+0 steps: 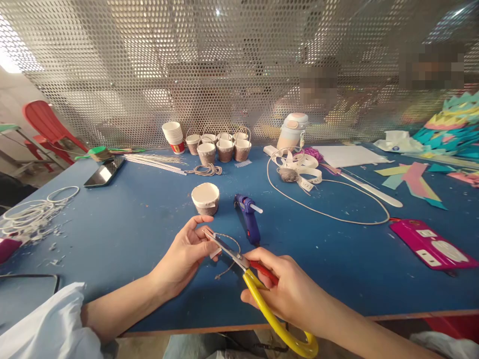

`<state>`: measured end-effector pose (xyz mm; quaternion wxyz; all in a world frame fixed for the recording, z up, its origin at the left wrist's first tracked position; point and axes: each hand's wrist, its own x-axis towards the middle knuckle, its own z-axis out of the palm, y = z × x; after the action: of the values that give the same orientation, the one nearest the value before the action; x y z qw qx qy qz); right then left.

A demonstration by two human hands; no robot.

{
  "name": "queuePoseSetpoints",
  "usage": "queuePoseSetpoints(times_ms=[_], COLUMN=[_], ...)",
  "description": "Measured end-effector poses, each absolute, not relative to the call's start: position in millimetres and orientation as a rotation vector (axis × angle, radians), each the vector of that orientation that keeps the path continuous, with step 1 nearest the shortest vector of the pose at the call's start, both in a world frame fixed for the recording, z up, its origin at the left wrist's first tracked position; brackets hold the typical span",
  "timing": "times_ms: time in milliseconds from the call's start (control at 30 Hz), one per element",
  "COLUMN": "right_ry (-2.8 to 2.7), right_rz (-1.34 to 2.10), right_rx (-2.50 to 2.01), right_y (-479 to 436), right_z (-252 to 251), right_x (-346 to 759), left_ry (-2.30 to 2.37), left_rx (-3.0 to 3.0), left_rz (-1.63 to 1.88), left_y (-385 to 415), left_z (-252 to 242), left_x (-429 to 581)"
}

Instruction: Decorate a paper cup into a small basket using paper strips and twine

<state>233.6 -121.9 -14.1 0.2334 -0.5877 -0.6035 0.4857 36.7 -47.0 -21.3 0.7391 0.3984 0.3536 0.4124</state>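
Note:
My right hand [286,289] grips a pair of scissors [258,294] with one red and one yellow handle. Their blades point left and lie across the fingertips of my left hand [187,252]. Pinched in that left hand is a thin piece of twine [234,239], bent in a loop, along with a small white strip [215,253]. Whether the blades touch the twine is hidden by the fingers. Just beyond my left hand stands a twine-wrapped paper cup [205,199] without a handle. A blue glue gun [249,219] lies right of it.
Several small cup baskets with handles [225,149] stand at the back beside stacked paper cups [173,137]. A phone [104,172], a bottle [293,132], white ribbon [310,174] and a pink power strip [432,244] surround the work area. A power cord [329,215] curves across the right side.

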Motion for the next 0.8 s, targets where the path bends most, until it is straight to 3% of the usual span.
queuePoseSetpoints(times_ms=[800], right_ry=[-1.728], right_rz=[1.188], right_rx=[-1.609], right_y=[-124.6], right_z=[-9.6], right_x=[237.2], left_ry=[0.768], left_rx=[0.904], left_rz=[0.845], left_y=[-45.8], left_z=[-21.8], left_x=[34.8])
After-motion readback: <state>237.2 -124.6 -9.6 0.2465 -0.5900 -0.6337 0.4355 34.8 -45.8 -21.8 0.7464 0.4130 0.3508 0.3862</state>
